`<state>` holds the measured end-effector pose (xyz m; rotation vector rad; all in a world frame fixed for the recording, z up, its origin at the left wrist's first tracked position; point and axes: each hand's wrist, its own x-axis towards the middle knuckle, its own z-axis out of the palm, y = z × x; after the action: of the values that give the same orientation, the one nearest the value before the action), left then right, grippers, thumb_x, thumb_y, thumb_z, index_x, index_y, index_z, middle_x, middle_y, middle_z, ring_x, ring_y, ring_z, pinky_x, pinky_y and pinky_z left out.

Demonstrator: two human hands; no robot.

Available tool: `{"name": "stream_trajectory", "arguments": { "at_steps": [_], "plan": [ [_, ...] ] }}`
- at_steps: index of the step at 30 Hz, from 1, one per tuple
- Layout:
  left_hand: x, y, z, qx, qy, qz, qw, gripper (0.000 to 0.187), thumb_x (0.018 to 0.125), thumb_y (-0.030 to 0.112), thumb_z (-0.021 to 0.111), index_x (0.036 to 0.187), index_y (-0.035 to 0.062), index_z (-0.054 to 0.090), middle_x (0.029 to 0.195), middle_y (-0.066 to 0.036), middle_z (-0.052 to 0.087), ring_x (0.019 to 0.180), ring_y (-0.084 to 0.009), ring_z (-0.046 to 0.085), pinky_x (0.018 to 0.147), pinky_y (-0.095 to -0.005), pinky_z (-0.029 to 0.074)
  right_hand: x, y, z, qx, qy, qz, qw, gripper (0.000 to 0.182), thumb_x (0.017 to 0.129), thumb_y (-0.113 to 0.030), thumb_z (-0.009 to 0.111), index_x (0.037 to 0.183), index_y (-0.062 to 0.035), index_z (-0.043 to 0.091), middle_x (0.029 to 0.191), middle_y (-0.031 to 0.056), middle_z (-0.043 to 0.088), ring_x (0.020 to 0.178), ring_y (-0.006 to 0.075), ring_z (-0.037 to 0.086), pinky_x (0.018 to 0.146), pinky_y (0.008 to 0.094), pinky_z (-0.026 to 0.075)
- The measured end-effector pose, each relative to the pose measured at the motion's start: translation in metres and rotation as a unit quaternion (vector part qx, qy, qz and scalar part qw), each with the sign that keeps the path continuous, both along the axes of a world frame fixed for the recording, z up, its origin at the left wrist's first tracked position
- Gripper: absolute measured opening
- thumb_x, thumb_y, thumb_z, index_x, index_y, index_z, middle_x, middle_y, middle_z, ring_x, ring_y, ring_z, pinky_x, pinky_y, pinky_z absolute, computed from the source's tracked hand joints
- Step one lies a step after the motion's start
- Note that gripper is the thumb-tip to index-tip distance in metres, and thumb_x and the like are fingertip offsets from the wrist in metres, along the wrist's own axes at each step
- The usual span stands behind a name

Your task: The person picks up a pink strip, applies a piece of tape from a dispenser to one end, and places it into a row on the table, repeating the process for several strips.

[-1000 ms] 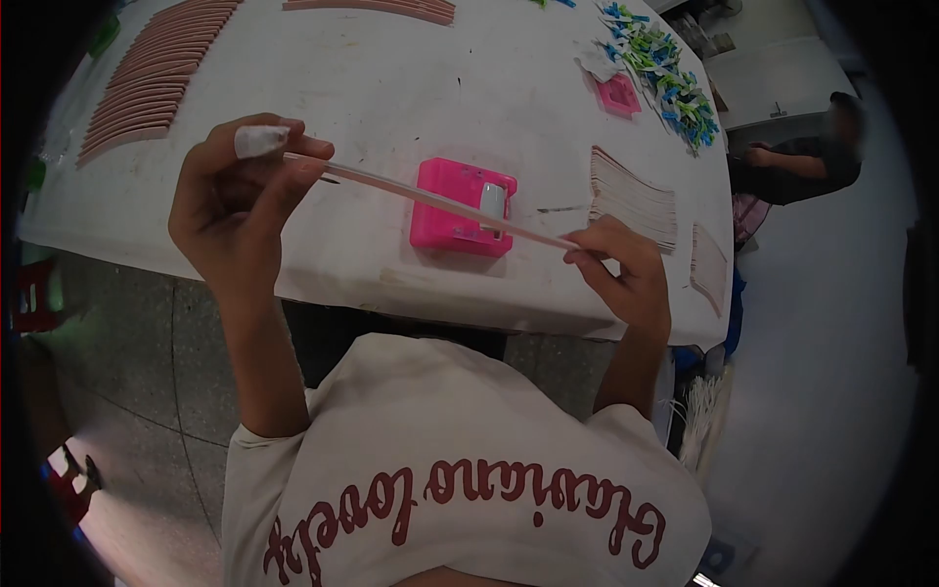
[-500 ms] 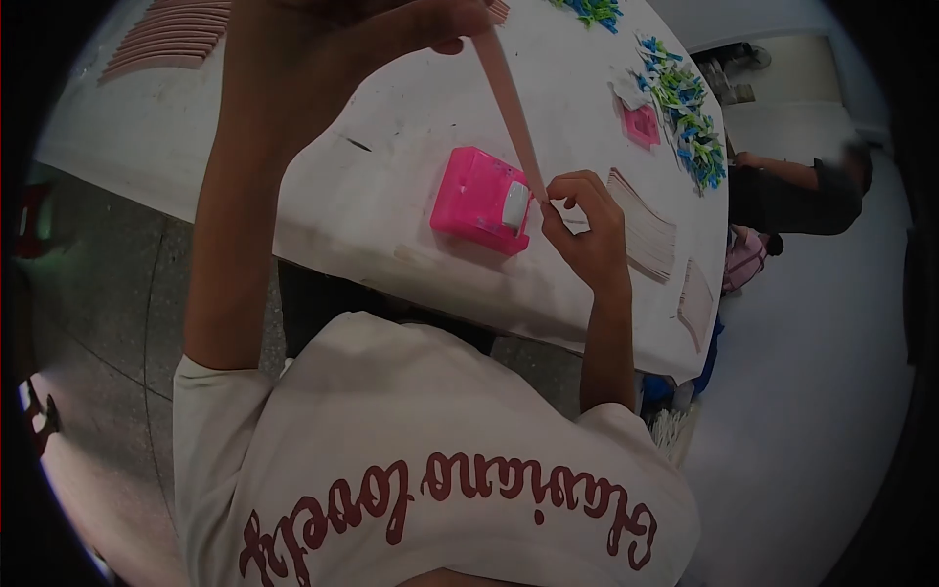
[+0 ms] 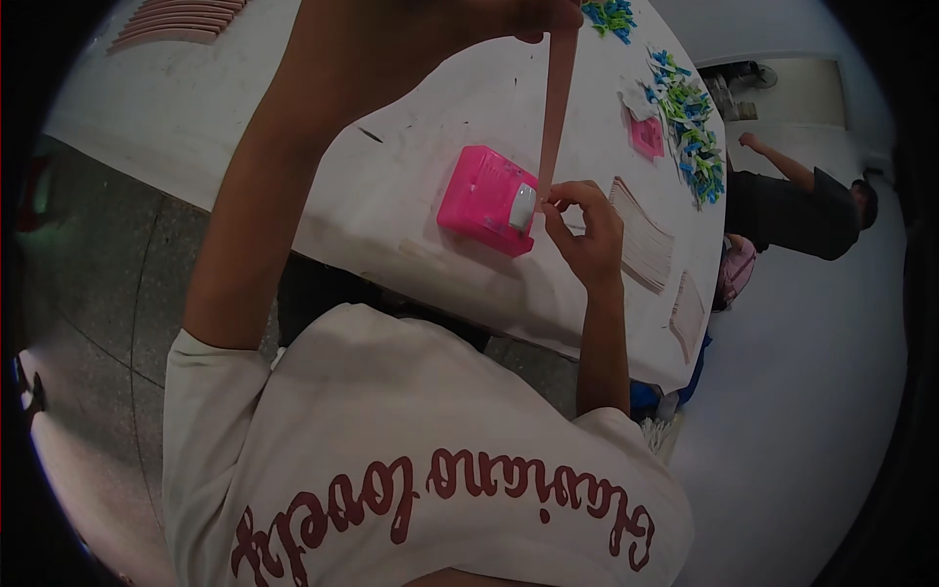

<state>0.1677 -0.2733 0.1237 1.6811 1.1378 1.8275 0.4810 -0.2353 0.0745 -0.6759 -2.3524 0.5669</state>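
A long pink strip is stretched between my two hands above the white table. Its upper end is pinched in my left hand, which is raised at the top of the view and partly cut off by the frame. My right hand pinches the lower end between thumb and finger. Just left of my right hand stands a bright pink box with a pale, rounded piece at its right side.
Thin pale strips and a smaller group lie at the right; more pink strips lie far left. Blue and green pieces are heaped beyond a small pink container. A person in dark clothes is beyond the table.
My left hand has moved right, bringing the strip from a slant to nearly upright. My right hand keeps its pinch. The other person's arm has lifted.
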Motion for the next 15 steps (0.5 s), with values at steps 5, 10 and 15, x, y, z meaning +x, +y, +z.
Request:
{"name": "stream_trajectory", "arguments": {
  "at_steps": [5, 10, 15],
  "plan": [
    [-0.005, 0.002, -0.006, -0.008, 0.024, 0.002, 1.0, 0.027, 0.083, -0.002, 0.07, 0.109, 0.0047, 0.067, 0.09, -0.005, 0.069, 0.081, -0.0115, 0.064, 0.07, -0.0243, 0.053, 0.0, 0.0, -0.004, 0.004, 0.004, 0.005, 1.0, 0.03, 0.078, 0.006, 0.071, 0.105, -0.0031, 0.061, 0.089, 0.0089, 0.068, 0.079, 0.0182, 0.065, 0.064, 0.0294, 0.053],
    [-0.007, 0.003, -0.008, -0.014, 0.05, 0.004, 0.999, 0.027, 0.083, -0.001, 0.071, 0.109, 0.0051, 0.067, 0.09, -0.004, 0.069, 0.08, -0.0106, 0.063, 0.07, -0.0238, 0.052, -0.002, -0.001, -0.003, 0.02, -0.005, 0.007, 1.0, 0.032, 0.078, 0.006, 0.072, 0.107, -0.0036, 0.062, 0.091, 0.0094, 0.069, 0.079, 0.0189, 0.066, 0.064, 0.0296, 0.053],
    [-0.022, 0.006, -0.018, -0.021, 0.077, 0.001, 0.997, 0.028, 0.083, -0.001, 0.071, 0.109, 0.0055, 0.067, 0.089, -0.003, 0.069, 0.079, -0.0097, 0.062, 0.069, -0.0232, 0.051, -0.003, -0.002, -0.004, 0.06, -0.032, -0.007, 0.998, 0.031, 0.079, 0.004, 0.072, 0.107, -0.004, 0.066, 0.088, 0.009, 0.068, 0.077, 0.0175, 0.067, 0.063, 0.0288, 0.054]
  ]
}}
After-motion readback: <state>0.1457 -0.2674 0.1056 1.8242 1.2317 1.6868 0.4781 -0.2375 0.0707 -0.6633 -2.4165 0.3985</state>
